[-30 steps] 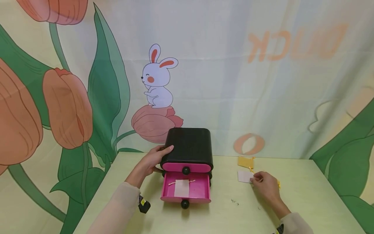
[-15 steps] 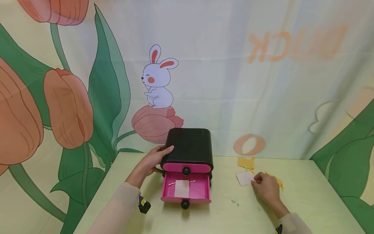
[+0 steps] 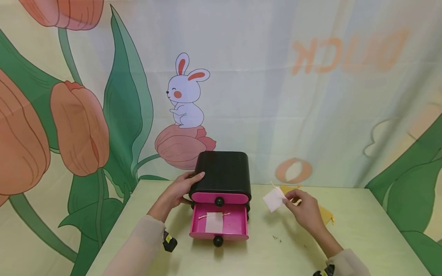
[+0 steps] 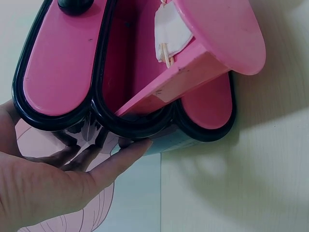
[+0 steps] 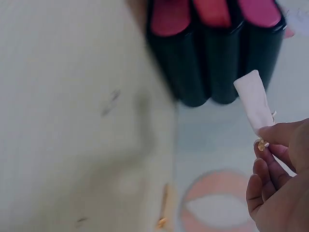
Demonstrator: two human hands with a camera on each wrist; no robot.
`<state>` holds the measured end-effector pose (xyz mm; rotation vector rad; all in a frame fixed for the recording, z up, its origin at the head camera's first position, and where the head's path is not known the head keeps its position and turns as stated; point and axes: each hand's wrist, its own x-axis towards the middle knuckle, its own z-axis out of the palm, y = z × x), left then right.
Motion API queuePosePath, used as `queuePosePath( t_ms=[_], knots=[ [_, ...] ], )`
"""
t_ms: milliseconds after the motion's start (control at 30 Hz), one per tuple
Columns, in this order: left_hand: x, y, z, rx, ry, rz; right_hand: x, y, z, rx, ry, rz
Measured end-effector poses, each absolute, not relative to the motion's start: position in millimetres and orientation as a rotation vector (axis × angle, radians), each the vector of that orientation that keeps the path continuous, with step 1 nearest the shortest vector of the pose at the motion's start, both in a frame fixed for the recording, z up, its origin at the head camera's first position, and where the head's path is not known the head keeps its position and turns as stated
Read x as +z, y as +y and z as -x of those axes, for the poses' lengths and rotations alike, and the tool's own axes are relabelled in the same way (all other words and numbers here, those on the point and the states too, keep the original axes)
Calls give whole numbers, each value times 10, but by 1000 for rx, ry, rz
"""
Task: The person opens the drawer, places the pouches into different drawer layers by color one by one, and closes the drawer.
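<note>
Right grip (image 3: pixel 304 210) is closed in a pinch on white pouch (image 3: pixel 273 199), to its left, raised since earlier and brought nearer drawer unit (image 3: pixel 222 170); unit's side is held by left grip (image 3: pixel 178 189).

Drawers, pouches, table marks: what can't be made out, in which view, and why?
Head view: part of the nearer yellow pouch, behind the right hand.
Left wrist: part of the drawer's pouch, behind the drawer front.
Left wrist: part of the knob, cut by the top edge.
Right wrist: the marks, blurred.
</note>
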<state>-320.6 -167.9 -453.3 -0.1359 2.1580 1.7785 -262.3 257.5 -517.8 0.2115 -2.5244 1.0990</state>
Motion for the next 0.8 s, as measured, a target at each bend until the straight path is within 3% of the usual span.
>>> queuePosePath(
  t_ms=[333, 800],
  knots=[
    [-4531, -1680, 3208, 1769, 2156, 141, -4631, 2082, 2406, 1146, -2383, -509],
    [-4532, -1679, 3208, 1770, 2158, 150, -4900, 1566, 2313, 1041, -2478, -763]
  ],
)
